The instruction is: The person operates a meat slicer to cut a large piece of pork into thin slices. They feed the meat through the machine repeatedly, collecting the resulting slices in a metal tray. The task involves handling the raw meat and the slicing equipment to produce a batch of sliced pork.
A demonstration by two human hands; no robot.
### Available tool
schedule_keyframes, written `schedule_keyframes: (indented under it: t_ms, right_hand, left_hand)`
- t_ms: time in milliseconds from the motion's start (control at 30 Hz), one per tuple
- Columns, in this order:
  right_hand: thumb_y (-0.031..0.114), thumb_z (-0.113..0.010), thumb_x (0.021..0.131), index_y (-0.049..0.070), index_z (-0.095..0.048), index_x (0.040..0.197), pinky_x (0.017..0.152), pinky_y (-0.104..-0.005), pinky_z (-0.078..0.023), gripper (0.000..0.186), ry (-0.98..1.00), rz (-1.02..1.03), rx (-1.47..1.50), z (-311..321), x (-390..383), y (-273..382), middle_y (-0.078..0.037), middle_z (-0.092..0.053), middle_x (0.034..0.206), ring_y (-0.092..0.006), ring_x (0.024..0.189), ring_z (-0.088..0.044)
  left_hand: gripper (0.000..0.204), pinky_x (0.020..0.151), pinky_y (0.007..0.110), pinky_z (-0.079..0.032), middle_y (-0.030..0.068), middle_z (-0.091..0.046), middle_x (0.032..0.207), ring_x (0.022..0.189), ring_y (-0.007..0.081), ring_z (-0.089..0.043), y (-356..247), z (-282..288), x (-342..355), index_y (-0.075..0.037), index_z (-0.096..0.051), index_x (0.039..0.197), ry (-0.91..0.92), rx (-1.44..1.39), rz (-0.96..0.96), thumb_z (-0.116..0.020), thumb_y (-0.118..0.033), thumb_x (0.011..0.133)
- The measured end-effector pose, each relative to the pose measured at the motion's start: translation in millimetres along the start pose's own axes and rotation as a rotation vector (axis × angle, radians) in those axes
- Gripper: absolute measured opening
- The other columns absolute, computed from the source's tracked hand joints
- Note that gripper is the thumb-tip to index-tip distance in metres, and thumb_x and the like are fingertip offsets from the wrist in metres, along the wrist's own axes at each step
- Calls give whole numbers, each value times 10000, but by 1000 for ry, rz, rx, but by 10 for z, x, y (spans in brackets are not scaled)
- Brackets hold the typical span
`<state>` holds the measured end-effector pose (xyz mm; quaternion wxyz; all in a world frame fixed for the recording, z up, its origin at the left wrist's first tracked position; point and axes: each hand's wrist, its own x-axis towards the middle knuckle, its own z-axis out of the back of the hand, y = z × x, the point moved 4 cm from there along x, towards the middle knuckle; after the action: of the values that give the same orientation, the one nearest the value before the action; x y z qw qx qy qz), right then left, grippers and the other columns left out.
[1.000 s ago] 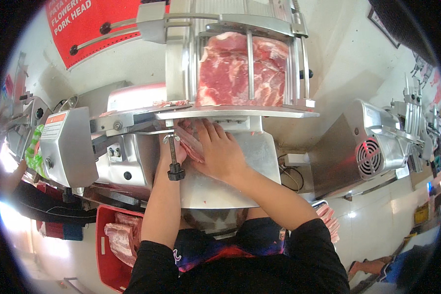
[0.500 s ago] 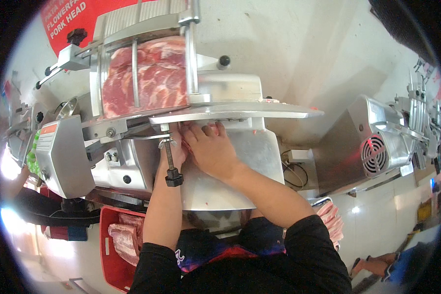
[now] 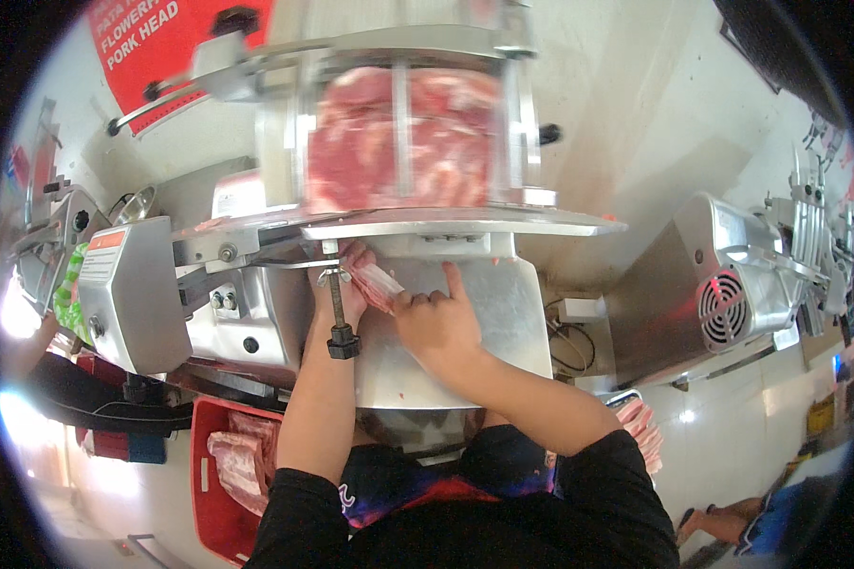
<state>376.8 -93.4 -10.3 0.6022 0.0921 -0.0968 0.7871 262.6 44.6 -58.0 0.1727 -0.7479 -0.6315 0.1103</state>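
Note:
Thin slices of raw meat (image 3: 378, 283) stretch between my hands, below the metal ledge of a meat slicer (image 3: 560, 225). My left hand (image 3: 349, 302) is closed around the slices' left part, partly hidden behind a threaded bolt with a black knob (image 3: 343, 341). My right hand (image 3: 438, 327) has curled fingers on the slices' right end, with one finger stretched forward over the metal receiving plate (image 3: 508, 322). A large raw meat block (image 3: 356, 142), blurred, sits behind upright bars in the slicer's carriage above the ledge.
A red crate (image 3: 202, 474) with meat pieces stands low on the left. More sliced meat (image 3: 640, 427) lies by my right elbow. Another metal machine (image 3: 683, 284) with a round vent stands at right, near a cable (image 3: 579, 346). At lower right, a person's legs (image 3: 721, 526) show.
The carriage with the meat block has slid right. My right hand has come down and right from under the ledge, and the slices between my hands now show.

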Motion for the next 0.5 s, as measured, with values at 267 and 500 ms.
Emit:
schedule_keyframes:
  t_ms: [267,500]
  right_hand:
    - [363,-755,741,-52,-354,1420,1098,-519,-375,891,-248,25,349,317,271,-136,-276,-487,1366,-377,1255,-509]
    - [338,-743,725,-48,-330,1438,1119,-522,-350,910,-159,29,412,244,398,-87,-284,-470,1385,-427,1316,-454]
  left_hand:
    - [190,677,289,-494,8,-581,912,794,152,-578,-2,-77,-23,-111,-547,1095,-3,357,-108,-554,-282,1012]
    - [285,830,348,-563,79,-636,1082,962,211,-641,7,213,67,-68,-542,1241,33,472,-101,-532,-262,1034]
